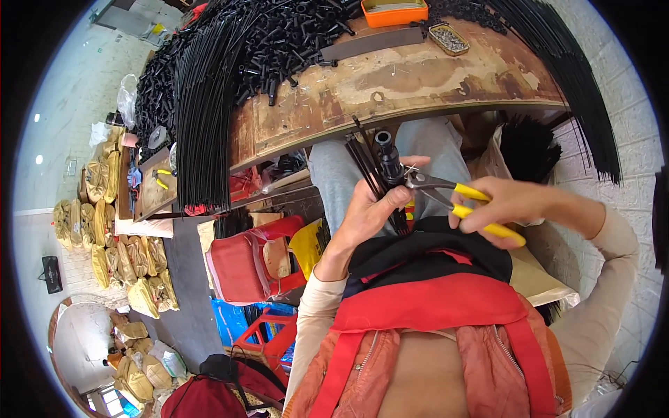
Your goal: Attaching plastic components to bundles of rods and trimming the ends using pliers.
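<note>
My left hand [369, 211] is closed around a black plastic tubular piece [388, 157], its hollow end pointing up toward the table edge. Thin black rods [359, 159] lie alongside that piece, partly hidden by my fingers. In my right hand [507, 203] are pliers with yellow handles [503, 234], gripped from the right. Their metal jaws reach the side of the tubular piece beside my left thumb. A small thin silvery pin [412, 168] shows at the jaws; whether they are closed on it I cannot tell.
Ahead stands a wooden workbench [390, 87] with a heap of black plastic parts [289, 49], an orange box [394, 14] and a small tray of metal bits [448, 40]. Long black rods [205, 125] hang over its left edge. A red stool [240, 265] is at left.
</note>
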Action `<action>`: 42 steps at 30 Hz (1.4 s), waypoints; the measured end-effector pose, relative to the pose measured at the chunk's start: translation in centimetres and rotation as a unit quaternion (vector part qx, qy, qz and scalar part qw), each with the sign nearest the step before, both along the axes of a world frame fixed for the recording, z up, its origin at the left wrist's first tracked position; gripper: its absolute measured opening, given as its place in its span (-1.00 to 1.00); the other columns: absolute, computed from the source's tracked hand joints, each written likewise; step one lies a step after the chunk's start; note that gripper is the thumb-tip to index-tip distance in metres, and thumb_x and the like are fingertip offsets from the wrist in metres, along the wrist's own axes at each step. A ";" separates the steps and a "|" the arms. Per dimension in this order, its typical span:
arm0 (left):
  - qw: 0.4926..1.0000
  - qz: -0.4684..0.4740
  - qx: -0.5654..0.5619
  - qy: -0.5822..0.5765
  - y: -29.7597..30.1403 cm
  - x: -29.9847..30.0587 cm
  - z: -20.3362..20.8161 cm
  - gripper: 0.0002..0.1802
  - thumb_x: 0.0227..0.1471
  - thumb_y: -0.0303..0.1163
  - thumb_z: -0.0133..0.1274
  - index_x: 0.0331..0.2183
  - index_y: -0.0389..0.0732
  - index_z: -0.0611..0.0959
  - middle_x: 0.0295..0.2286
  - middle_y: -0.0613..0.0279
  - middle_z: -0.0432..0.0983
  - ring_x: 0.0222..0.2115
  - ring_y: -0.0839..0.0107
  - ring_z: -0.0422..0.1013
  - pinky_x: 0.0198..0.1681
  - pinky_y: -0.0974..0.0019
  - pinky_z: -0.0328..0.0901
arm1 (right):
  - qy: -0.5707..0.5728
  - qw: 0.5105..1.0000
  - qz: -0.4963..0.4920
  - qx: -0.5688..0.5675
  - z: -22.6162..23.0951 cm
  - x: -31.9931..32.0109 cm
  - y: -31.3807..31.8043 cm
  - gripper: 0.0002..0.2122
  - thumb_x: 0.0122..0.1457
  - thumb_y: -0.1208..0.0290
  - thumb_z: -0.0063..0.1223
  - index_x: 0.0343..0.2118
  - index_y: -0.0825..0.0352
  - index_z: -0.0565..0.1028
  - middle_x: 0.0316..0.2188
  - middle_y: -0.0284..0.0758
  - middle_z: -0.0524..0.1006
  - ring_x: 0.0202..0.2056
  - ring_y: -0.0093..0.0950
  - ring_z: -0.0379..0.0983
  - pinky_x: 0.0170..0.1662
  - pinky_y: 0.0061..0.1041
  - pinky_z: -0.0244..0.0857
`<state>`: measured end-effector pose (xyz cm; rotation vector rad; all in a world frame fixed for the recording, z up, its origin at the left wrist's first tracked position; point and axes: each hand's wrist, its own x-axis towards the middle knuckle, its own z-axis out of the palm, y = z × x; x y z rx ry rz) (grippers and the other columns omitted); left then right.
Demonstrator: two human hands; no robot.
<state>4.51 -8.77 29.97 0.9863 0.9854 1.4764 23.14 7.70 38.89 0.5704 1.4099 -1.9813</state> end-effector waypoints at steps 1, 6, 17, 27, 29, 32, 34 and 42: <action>1.000 0.000 0.001 -0.001 0.2 -0.1 -0.1 -0.50 0.18 -0.23 0.04 0.07 -0.32 0.42 -0.50 0.49 0.28 -0.49 0.68 0.14 -0.40 0.55 0.12 | 0.031 0.988 0.000 0.154 0.2 0.2 -0.8 -0.62 0.04 0.36 0.18 -0.19 0.45 0.29 -0.72 -0.32 0.40 -0.73 -0.48 0.41 -0.64 -0.52 0.25; 0.998 0.068 0.007 0.011 0.5 0.5 0.1 -0.53 0.23 -0.25 -0.03 0.07 -0.33 0.38 -0.52 0.46 0.26 -0.49 0.66 0.16 -0.38 0.54 0.15 | 0.350 0.648 0.037 0.675 -1.3 0.1 0.7 -0.67 0.13 0.23 0.05 -0.24 0.42 0.35 -0.53 -0.10 0.44 -0.51 -0.11 0.42 -0.42 -0.29 0.32; 0.998 0.031 0.022 0.042 -0.4 -0.9 -1.6 -0.60 0.22 -0.16 -0.03 -0.12 -0.27 0.31 -0.52 0.33 0.26 -0.52 0.57 0.16 -0.42 0.43 0.13 | 0.145 0.963 -0.032 0.226 -2.4 -0.2 -1.2 -0.44 0.33 -0.05 -0.40 -0.45 0.45 0.40 -0.70 -0.34 0.36 -0.74 -0.60 0.20 -0.63 -0.60 0.10; 0.995 0.072 -0.018 0.069 0.4 0.0 -0.8 -0.76 0.24 -0.27 -0.04 -0.31 -0.26 0.46 -0.53 0.41 0.33 -0.51 0.63 0.19 -0.44 0.51 0.15 | -0.039 0.945 0.114 0.303 5.9 -2.5 1.4 -0.41 0.31 -0.11 -0.37 -0.52 0.41 0.39 -0.71 -0.33 0.41 -0.75 -0.59 0.30 -0.66 -0.59 0.18; 0.993 0.096 -0.015 0.071 0.1 0.4 -0.9 -0.77 0.24 -0.27 -0.04 -0.30 -0.26 0.45 -0.53 0.42 0.33 -0.51 0.64 0.19 -0.45 0.51 0.14 | -0.057 0.940 0.125 0.313 6.3 -3.0 1.2 -0.43 0.31 -0.09 -0.33 -0.52 0.42 0.39 -0.72 -0.32 0.41 -0.74 -0.57 0.33 -0.65 -0.57 0.20; 0.991 0.117 -0.008 0.065 0.1 -0.5 -1.8 -0.79 0.24 -0.29 -0.04 -0.28 -0.25 0.43 -0.53 0.43 0.32 -0.52 0.65 0.19 -0.48 0.51 0.13 | 0.073 0.904 0.115 0.405 3.3 -3.1 0.1 -0.55 0.28 0.02 -0.17 -0.44 0.42 0.38 -0.72 -0.32 0.41 -0.71 -0.50 0.35 -0.63 -0.50 0.23; 0.990 0.130 -0.008 0.061 0.0 -0.9 -1.7 -0.80 0.23 -0.29 -0.04 -0.26 -0.24 0.41 -0.54 0.43 0.30 -0.53 0.66 0.18 -0.49 0.51 0.12 | 0.104 0.931 0.074 0.343 -0.4 -3.0 -0.2 -0.64 0.26 0.11 -0.07 -0.34 0.40 0.40 -0.65 -0.29 0.44 -0.62 -0.45 0.40 -0.54 -0.46 0.25; 0.989 0.141 0.037 -0.032 -0.1 -0.8 -1.0 -0.78 0.22 -0.28 -0.01 -0.30 -0.22 0.40 -0.57 0.41 0.24 -0.56 0.61 0.17 -0.50 0.48 0.12 | 0.340 0.645 -0.009 0.684 -4.3 -1.5 -1.2 -0.46 -0.02 0.61 0.03 0.11 0.19 0.38 -0.23 -0.19 0.39 -0.21 -0.22 0.36 -0.15 -0.31 0.26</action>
